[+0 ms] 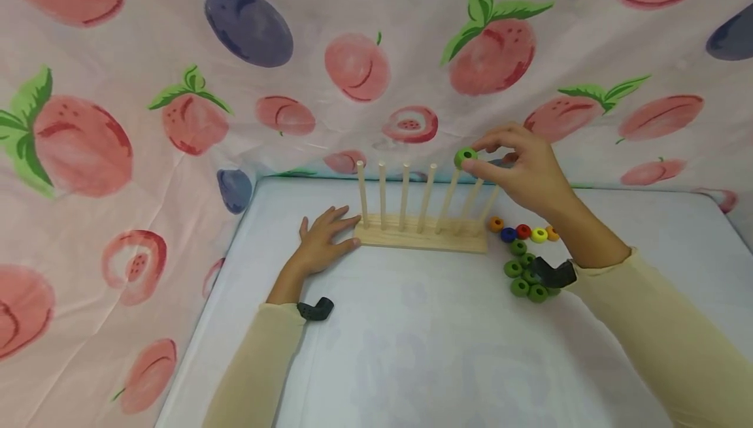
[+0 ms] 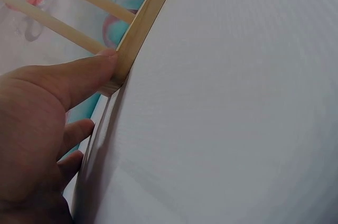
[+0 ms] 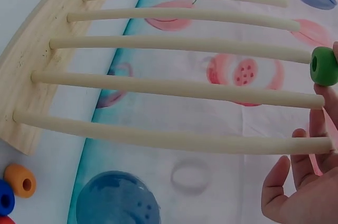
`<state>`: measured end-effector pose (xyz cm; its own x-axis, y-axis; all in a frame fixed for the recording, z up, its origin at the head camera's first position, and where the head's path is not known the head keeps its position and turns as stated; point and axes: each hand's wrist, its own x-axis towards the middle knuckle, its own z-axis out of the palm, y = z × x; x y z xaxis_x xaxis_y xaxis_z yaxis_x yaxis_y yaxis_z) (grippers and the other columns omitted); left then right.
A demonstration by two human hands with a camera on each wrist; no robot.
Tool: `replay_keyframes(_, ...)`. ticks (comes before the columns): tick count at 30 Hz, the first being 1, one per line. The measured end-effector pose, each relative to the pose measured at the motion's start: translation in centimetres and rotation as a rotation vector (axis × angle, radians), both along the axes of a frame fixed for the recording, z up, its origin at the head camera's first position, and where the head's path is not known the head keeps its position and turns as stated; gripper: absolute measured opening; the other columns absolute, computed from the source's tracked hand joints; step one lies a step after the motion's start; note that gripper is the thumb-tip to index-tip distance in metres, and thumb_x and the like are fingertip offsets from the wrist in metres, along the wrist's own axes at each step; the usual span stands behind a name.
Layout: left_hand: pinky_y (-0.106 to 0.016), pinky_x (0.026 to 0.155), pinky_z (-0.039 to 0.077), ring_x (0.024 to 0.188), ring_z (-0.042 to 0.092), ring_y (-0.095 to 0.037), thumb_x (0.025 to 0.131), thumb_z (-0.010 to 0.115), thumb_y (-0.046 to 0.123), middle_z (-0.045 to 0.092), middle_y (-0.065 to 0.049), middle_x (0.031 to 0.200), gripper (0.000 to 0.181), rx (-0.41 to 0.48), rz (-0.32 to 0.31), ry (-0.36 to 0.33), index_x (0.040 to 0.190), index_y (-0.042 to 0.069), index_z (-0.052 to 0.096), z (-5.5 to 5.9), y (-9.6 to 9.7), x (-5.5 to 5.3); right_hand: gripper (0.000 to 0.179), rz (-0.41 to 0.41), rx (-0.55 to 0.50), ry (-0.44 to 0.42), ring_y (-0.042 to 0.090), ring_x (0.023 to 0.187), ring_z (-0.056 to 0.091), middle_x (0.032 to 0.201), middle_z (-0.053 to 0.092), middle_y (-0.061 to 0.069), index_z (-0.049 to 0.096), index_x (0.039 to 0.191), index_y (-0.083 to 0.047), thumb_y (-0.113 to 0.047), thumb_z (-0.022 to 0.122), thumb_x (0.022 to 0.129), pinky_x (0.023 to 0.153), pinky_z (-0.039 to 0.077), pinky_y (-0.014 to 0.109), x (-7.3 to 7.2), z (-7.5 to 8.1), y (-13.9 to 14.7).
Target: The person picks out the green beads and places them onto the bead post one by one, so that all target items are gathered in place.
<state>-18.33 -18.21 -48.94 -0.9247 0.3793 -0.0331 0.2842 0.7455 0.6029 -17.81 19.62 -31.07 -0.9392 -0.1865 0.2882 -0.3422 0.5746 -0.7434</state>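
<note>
A wooden peg rack (image 1: 420, 240), a flat base with a row of upright pegs, stands on the table. My left hand (image 1: 323, 242) rests at its left end, fingers spread. In the left wrist view, the thumb (image 2: 87, 76) touches the corner of the base. My right hand (image 1: 526, 170) pinches a green bead (image 1: 466, 157) between thumb and fingertips. The bead is right at the tip of a peg (image 3: 185, 47), third from the right end, as the right wrist view shows. My other right fingers extend past the tips of the two end pegs.
Right of the rack lie orange, blue (image 1: 508, 235), red (image 1: 523, 231) and yellow beads (image 1: 538, 235) in a row. Several green beads (image 1: 519, 287) cluster in front of them, partly under my right wrist. A fruit-print cloth (image 1: 294, 173) hangs behind the white table (image 1: 412, 336).
</note>
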Motion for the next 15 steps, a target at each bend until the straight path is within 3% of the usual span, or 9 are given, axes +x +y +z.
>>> replay_keyframes(15, -0.068, 0.120, -0.012, 0.160, 0.015, -0.028, 0.098, 0.064, 0.052, 0.032, -0.001, 0.168, 0.058, -0.019, 0.003, -0.011, 0.151, 0.030, 0.052, 0.0, 0.1, 0.0, 0.031, 0.041, 0.081, -0.069, 0.010, 0.107, 0.052, 0.115, 0.059, -0.005, 0.076, 0.104, -0.013, -0.041, 0.078, 0.090, 0.091, 0.045, 0.040, -0.5, -1.8, -0.2)
